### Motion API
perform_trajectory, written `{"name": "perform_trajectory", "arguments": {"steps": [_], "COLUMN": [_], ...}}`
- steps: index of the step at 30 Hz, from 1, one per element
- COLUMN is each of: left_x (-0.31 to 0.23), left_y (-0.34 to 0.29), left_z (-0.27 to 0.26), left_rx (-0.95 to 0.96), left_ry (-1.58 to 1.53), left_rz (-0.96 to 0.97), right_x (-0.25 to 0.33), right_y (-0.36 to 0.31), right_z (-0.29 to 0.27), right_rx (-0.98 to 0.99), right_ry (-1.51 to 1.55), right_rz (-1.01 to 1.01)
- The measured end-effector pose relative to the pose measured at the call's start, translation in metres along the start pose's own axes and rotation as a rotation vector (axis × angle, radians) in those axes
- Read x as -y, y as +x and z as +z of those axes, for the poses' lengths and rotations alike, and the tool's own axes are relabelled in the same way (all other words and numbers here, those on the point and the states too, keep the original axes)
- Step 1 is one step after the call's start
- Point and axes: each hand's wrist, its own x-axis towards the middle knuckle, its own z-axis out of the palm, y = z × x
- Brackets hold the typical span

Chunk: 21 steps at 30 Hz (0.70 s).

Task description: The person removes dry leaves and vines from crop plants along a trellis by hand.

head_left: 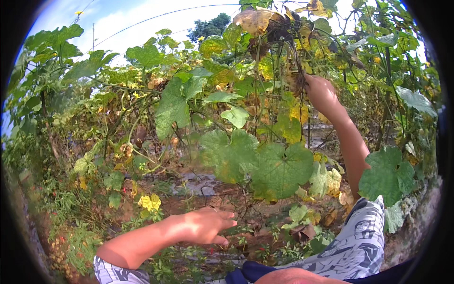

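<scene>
Raised at the upper right, my right hand closes its fingers on withered brown vine leaves hanging from the overhead growth; the fingertips are partly hidden among them. Above it droop a large dried tan leaf and a dark shrivelled clump. Low in the middle, my left hand is stretched out with fingers apart and nothing in it. Broad green leaves with yellowing edges hang between my two hands, beyond the left one. A yellow flower shows to the left of my left hand.
Climbing vines with green, yellow and brown leaves fill the view. A thin wire runs across the top. A big green leaf hangs beside my right forearm. Low plants grow at the lower left, and brown soil shows below the vines.
</scene>
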Motion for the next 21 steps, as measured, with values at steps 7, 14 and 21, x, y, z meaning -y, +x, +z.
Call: {"name": "perform_trajectory", "arguments": {"steps": [7, 14, 21], "left_x": [0.008, -0.011, 0.004], "left_y": [-0.004, 0.014, 0.0], "left_z": [0.006, -0.005, 0.017], "left_rx": [0.017, 0.019, 0.028], "left_ry": [-0.014, -0.026, -0.043], "left_rz": [-0.002, 0.024, 0.02], "right_x": [0.047, -0.008, -0.052], "right_y": [0.009, 0.23, 0.224], "right_z": [-0.067, -0.016, -0.027], "right_rx": [-0.062, -0.545, 0.106], "right_ry": [0.227, 0.258, 0.018], "right_rz": [-0.39, -0.526, 0.193]}}
